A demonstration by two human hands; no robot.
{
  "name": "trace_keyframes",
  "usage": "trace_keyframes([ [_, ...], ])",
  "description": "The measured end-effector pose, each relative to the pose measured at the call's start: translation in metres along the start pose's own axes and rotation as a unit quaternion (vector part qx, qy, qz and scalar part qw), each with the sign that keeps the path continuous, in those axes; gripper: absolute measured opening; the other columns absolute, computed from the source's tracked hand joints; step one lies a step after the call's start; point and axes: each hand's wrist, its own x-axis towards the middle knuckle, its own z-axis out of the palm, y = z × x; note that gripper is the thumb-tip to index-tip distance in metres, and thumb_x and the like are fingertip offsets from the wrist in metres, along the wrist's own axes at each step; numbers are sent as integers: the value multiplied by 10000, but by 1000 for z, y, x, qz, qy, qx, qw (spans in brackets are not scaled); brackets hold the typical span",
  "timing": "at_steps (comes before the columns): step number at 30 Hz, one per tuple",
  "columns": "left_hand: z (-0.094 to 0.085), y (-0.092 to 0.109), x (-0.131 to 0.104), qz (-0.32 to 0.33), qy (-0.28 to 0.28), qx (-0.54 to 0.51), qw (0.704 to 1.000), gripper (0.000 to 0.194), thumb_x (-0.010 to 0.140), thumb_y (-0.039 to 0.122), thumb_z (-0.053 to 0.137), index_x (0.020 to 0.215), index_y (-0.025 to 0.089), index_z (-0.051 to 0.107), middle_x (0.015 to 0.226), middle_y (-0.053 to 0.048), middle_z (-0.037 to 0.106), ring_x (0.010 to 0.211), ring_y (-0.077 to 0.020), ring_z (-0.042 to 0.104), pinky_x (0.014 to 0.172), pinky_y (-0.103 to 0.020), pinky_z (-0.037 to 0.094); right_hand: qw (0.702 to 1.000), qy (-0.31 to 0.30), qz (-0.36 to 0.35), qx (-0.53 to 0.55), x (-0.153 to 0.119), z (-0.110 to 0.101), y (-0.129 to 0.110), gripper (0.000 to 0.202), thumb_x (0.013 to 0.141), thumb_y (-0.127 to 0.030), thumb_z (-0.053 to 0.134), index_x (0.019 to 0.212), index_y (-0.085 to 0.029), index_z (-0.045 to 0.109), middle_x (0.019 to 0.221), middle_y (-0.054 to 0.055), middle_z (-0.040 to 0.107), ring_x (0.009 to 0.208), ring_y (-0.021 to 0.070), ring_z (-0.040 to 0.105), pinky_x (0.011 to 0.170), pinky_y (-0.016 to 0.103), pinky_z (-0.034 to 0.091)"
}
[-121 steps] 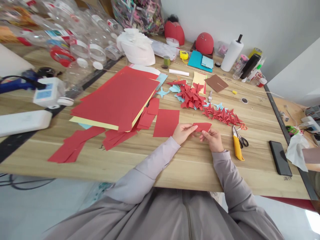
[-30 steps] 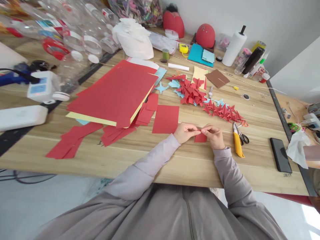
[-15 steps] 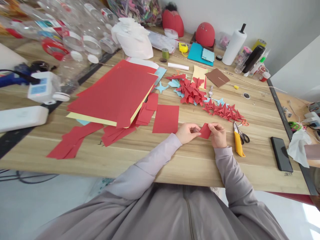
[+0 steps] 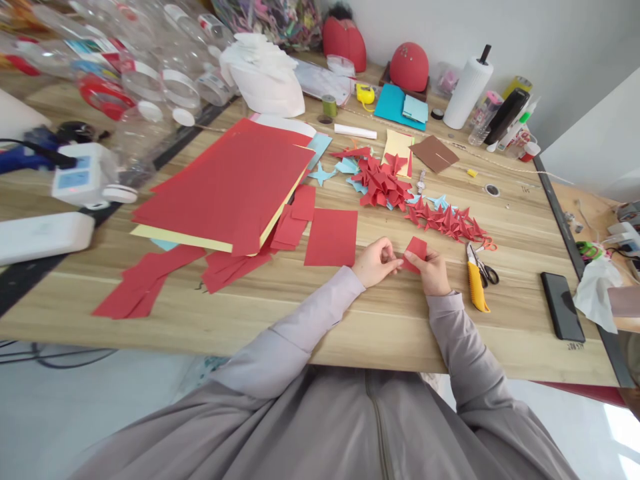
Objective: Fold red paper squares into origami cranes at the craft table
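Observation:
A small red paper piece (image 4: pixel 415 252) is pinched between the thumb and fingers of my right hand (image 4: pixel 433 271). Just to its left, my left hand (image 4: pixel 376 261) has thumb and forefinger pressed together at the paper's lower left corner; whether they grip it is hard to make out. A flat red square (image 4: pixel 331 237) lies beside my left hand. Beyond my hands are a pile of folded red paper stars (image 4: pixel 383 183) and a row of them (image 4: pixel 447 221). A yellow-handled cutter (image 4: pixel 477 287) and scissors (image 4: pixel 489 272) lie right of my right hand.
Large red sheets (image 4: pixel 235 180) and red strips (image 4: pixel 150 280) cover the left side. Plastic bottles (image 4: pixel 145 80) crowd the back left. A black phone (image 4: pixel 562 307) lies at the right. A white bottle (image 4: pixel 467 93) stands at the back.
The red piece has turned and moved slightly up and right in my right hand. My left fingertips have shifted to its lower left corner.

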Motion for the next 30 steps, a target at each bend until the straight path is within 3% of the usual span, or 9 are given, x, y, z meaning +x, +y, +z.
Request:
trace_keyframes([
  [3, 2, 1, -2, 19, -4, 4, 1000, 318, 709, 245, 683, 696, 197, 369, 580, 56, 551, 557, -129, 635, 507, -218, 459, 995, 71, -14, 75, 5, -7, -2, 259, 538, -340, 828, 638, -175, 654, 594, -51, 607, 546, 86, 503, 581, 244, 449],
  [5, 2, 0, -2, 26, -1, 0, 1000, 319, 713, 252, 689, 686, 192, 377, 604, 40, 574, 565, -121, 632, 521, -216, 462, 989, 88, -8, 117, 7, -10, -5, 264, 517, -320, 839, 621, -177, 643, 593, -53, 603, 544, 83, 504, 579, 241, 454],
  [9, 1, 2, 0, 1, 11, -32, 999, 248, 747, 305, 670, 745, 172, 461, 634, 16, 622, 522, -93, 593, 522, -216, 472, 989, 64, 14, 132, 5, -8, -8, 267, 501, -309, 845, 617, -179, 644, 604, -47, 617, 547, 89, 519, 589, 251, 465],
  [15, 4, 10, -1, -25, -34, -5, 999, 265, 771, 394, 649, 761, 134, 596, 580, -3, 624, 491, -95, 575, 495, -211, 466, 997, -10, 23, 73, -6, 6, -3, 250, 562, -353, 816, 613, -174, 649, 581, -31, 617, 549, 109, 530, 581, 265, 452],
  [20, 4, 9, -3, -33, -33, 17, 999, 238, 754, 346, 668, 692, 139, 569, 534, 1, 625, 409, -77, 538, 436, -186, 427, 993, 44, 43, 100, -4, 4, -5, 277, 544, -384, 813, 594, -181, 631, 555, -34, 589, 506, 99, 480, 515, 254, 412],
  [24, 4, 9, -5, -28, -49, 24, 998, 218, 753, 331, 662, 696, 141, 572, 536, 0, 629, 409, -73, 539, 424, -171, 416, 987, 102, 20, 119, 1, -1, -9, 326, 508, -413, 814, 526, -189, 579, 518, -46, 530, 494, 89, 434, 489, 244, 370],
  [30, 3, 8, -7, -30, -33, 41, 998, 213, 753, 331, 655, 700, 142, 573, 533, 5, 609, 424, -78, 539, 428, -179, 425, 991, 105, -13, 81, 2, -3, -6, 347, 574, -431, 782, 528, -184, 542, 526, -52, 503, 501, 79, 408, 490, 233, 341],
])
